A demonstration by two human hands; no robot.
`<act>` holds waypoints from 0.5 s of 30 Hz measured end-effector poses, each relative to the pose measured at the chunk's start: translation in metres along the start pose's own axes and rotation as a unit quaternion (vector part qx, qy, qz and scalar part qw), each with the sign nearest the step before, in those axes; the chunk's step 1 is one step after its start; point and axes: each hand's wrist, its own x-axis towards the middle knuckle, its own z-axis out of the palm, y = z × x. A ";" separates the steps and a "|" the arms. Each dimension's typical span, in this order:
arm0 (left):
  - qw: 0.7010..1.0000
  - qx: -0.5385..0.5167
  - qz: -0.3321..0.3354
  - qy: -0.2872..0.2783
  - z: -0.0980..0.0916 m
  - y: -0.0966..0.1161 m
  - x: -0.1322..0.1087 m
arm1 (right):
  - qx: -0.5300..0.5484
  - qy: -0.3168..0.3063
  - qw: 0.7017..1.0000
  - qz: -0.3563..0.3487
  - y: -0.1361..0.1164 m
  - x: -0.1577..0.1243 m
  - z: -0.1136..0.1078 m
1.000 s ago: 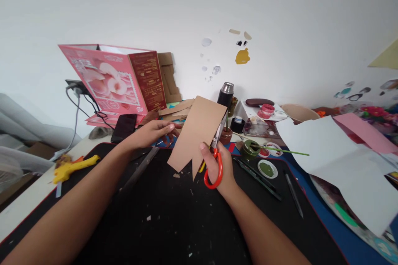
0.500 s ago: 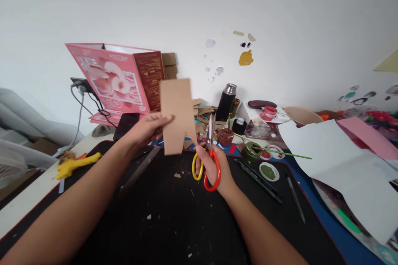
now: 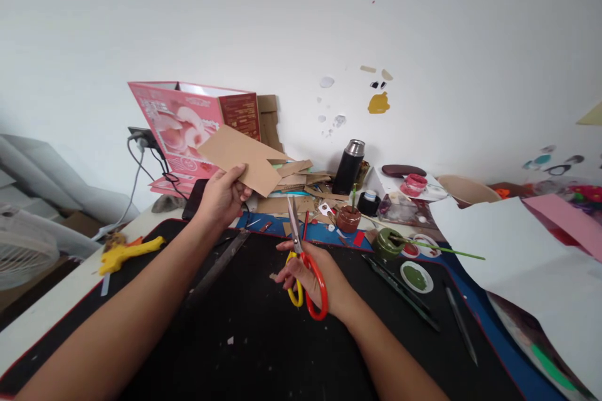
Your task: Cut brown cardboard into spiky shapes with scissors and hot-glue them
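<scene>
My left hand [image 3: 221, 195] grips a flat brown cardboard piece [image 3: 237, 157] by its lower edge and holds it up over the far left of the black mat [image 3: 244, 338], in front of the pink box. My right hand [image 3: 313, 279] is closed through the handles of red and yellow scissors [image 3: 303, 263], whose blades are together and point up and away. The scissors hover just above the mat, apart from the cardboard.
A pink printed box [image 3: 183, 128] and cardboard scraps [image 3: 291, 178] stand at the back. A black flask [image 3: 348, 166], paint pots [image 3: 388, 243], a green brush [image 3: 442, 249] and pens [image 3: 399, 291] lie right. White sheets [image 3: 517, 257] cover the right side. A yellow tool [image 3: 126, 252] and a metal ruler [image 3: 219, 266] lie left.
My left hand carried the cardboard away from the scissors, up and to the left, and turned it flatter. My right hand lowered the scissors toward the mat with the blades closed.
</scene>
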 end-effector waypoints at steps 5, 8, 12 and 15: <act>0.999 0.037 0.017 -0.027 0.012 0.007 -0.015 | -0.027 -0.054 0.998 0.016 0.012 -0.001 -0.002; 0.998 0.050 0.028 -0.028 0.017 0.009 -0.020 | -0.039 -0.068 0.997 0.016 0.017 -0.001 -0.004; 0.998 0.054 0.037 -0.010 0.018 0.009 -0.020 | -0.047 -0.094 0.994 0.015 0.008 -0.004 -0.004; 0.998 0.056 0.040 0.002 0.016 0.007 -0.018 | -0.040 -0.112 0.993 0.005 0.000 -0.006 -0.003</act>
